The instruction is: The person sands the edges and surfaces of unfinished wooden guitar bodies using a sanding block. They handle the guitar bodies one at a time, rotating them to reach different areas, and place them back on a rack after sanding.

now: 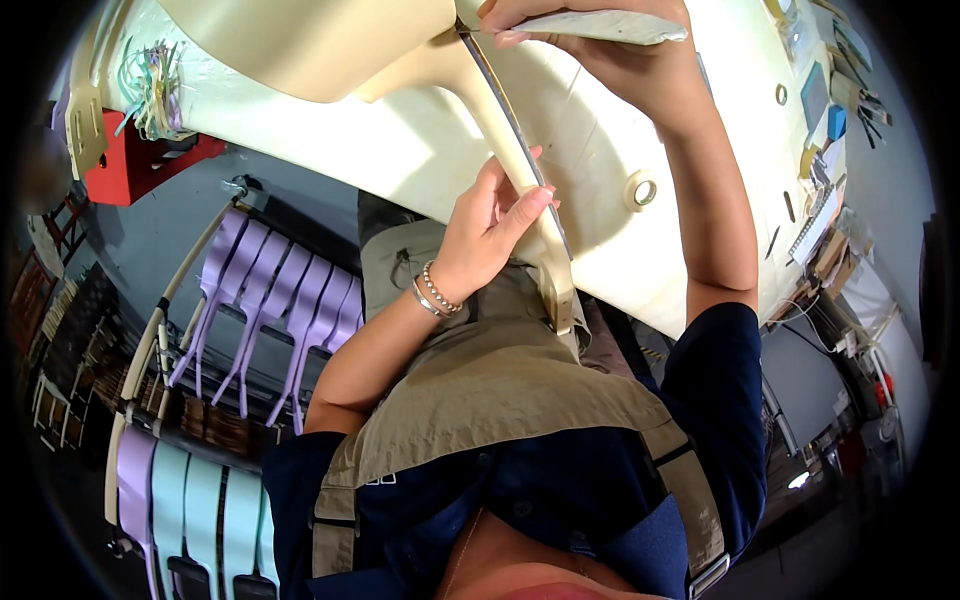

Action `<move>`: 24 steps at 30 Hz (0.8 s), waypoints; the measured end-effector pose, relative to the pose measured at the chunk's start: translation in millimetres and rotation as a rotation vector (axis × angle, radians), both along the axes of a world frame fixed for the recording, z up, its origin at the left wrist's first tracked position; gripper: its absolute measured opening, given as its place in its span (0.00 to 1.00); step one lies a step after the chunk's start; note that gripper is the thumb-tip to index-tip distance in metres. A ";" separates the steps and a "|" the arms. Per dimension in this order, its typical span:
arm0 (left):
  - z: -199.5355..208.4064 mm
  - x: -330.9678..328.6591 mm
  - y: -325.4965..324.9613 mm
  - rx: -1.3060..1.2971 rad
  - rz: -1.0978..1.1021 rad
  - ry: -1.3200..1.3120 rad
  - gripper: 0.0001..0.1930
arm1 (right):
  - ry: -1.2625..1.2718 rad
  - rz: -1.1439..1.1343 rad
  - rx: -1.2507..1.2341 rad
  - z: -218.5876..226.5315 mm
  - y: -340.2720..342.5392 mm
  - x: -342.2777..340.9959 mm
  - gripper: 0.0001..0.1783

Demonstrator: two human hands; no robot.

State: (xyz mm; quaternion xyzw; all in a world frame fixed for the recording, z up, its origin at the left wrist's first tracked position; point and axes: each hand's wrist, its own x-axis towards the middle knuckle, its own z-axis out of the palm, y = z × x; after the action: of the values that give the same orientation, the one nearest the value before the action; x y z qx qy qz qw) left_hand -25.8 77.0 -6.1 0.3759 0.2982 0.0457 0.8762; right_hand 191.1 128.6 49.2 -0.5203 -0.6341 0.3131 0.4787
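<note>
A cream guitar-like piece (310,45) rests on the pale worktable, its broad rounded body at the far left. From it a long narrow neck (495,120) slants toward my lap, with a dark strip along its right edge. My left hand (485,230) is wrapped round the lower neck, thumb on the dark edge. The neck's lower end (558,290), with small holes, lies against my apron. At the top, my right hand (640,75) grips a flat whitish hand tool (600,27). Its fingertips are where neck and body meet; the tool's working tip cannot be made out.
A tape roll (641,190) sits on the worktable (620,260) to the right. Thin coloured strips (155,90) hang at its left edge, above a red bracket (140,165). Racks at the left hold purple pieces (265,265) and mint pieces (205,495). Notebooks and tools line the right edge.
</note>
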 end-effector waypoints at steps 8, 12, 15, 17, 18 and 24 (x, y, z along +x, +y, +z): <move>3.8 1.5 46.9 -0.002 0.006 -0.011 0.23 | -0.073 -0.035 -0.027 7.3 40.2 1.4 0.08; 7.1 -0.2 71.0 0.026 -0.017 0.013 0.22 | -0.042 -0.072 -0.020 4.8 62.9 -4.2 0.07; 6.4 -1.4 86.1 0.046 -0.022 0.023 0.22 | -0.040 -0.049 -0.050 8.6 67.7 -6.5 0.07; 5.0 -0.6 91.9 0.039 -0.014 0.022 0.22 | -0.059 -0.033 -0.117 9.3 63.4 -6.4 0.08; 5.1 0.3 93.6 0.029 -0.006 0.025 0.22 | -0.063 -0.027 -0.151 8.9 61.5 -5.4 0.08; 4.7 -2.3 109.6 0.062 -0.019 0.050 0.23 | -0.122 -0.096 -0.042 2.5 81.3 -14.5 0.09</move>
State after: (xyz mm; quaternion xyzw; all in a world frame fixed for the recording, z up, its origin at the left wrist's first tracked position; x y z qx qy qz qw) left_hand -28.1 186.6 -1.4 0.4069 0.3148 0.0371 0.8567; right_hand 176.7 209.8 51.7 -0.5781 -0.6298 0.2705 0.4426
